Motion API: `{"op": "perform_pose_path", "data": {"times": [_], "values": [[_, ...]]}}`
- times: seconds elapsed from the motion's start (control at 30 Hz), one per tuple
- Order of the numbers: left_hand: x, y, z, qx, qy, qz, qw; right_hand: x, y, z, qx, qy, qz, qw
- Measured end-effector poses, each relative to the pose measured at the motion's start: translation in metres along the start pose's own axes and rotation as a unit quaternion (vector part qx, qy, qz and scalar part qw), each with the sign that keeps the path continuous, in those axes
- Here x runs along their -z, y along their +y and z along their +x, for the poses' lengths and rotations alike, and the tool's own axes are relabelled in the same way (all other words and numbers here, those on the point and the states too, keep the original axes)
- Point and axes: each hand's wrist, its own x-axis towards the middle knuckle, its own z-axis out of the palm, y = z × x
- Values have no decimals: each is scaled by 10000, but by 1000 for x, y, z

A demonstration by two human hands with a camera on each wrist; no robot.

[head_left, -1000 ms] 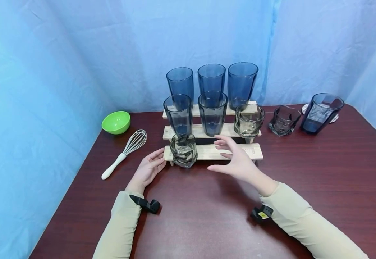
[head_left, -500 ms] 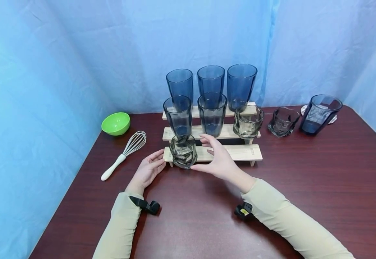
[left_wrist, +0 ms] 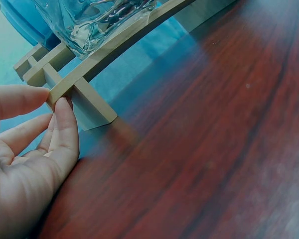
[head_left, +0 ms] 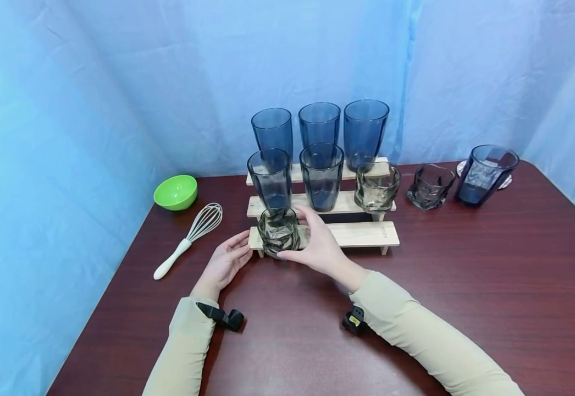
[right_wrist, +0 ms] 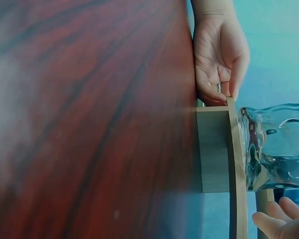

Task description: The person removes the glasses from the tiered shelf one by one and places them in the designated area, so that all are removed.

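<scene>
Head view: at the centre of the frame, a small smoky glass (head_left: 278, 231) is seen at the left end of the lowest step of a three-tiered wooden rack (head_left: 361, 235) on the tabletop (head_left: 287, 335). The right hand (head_left: 321, 250) has been brought leftward to the glass, its thumb placed in front and its fingers behind. The left hand (head_left: 224, 263) has been kept at the rack's left end, apart from the right.

Left wrist view: at the left of the frame, the rack's end is pinched between thumb and finger, probably to steady it.

Right wrist view: at the right edge, the glass is flanked by spread digits, a gap showing below it. Whether it is gripped cannot be told; a hold seems only to be being formed.
</scene>
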Motion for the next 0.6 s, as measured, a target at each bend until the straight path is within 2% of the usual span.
{"op": "perform_pose_path", "data": {"times": [0.13,0.23,0.37,0.43,0.47,0.6], "values": [[2,-3,1,-137,-81,25,9999,-4,2,3,-76,-62,117,9999],[8,-8,2,-407,-432,-77,9982,-5,2,4,-137,-106,119,9998],[5,-5,0,-279,-348,-55,9990,-6,1,7,-259,-173,111,9995],[0,-1,-1,-72,-61,89,9999,-6,1,8,-338,-201,166,9991],[-1,0,-1,-36,-33,77,10000,-6,0,8,-366,-210,173,9990],[2,-2,0,-89,-37,59,9999,-8,0,9,-450,-265,140,9985]]}}
